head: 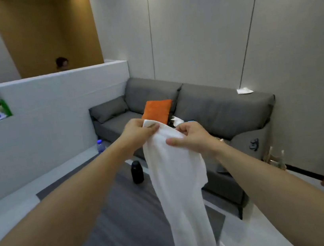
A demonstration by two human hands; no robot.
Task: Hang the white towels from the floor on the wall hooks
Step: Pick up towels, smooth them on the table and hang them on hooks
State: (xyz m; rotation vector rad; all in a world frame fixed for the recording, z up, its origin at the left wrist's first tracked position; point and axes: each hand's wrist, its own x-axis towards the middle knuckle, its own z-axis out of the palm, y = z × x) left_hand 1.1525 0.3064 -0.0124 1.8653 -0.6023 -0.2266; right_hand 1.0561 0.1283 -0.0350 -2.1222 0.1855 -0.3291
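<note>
Holding: both arms stretched forward, hands raised side by side
Left hand (137, 131): pinches towel's top edge
Right hand (192, 137): pinches same edge, just beside
White towel (176, 175): hangs straight below both grips

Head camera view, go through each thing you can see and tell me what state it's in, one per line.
white towel: held up, hanging off the floor
left hand: pinching the towel's top edge
right hand: gripping the towel's top
orange cushion: propped upright on the sofa
black bottle: standing on the floor
clear bottle: standing, blue cap on
</note>
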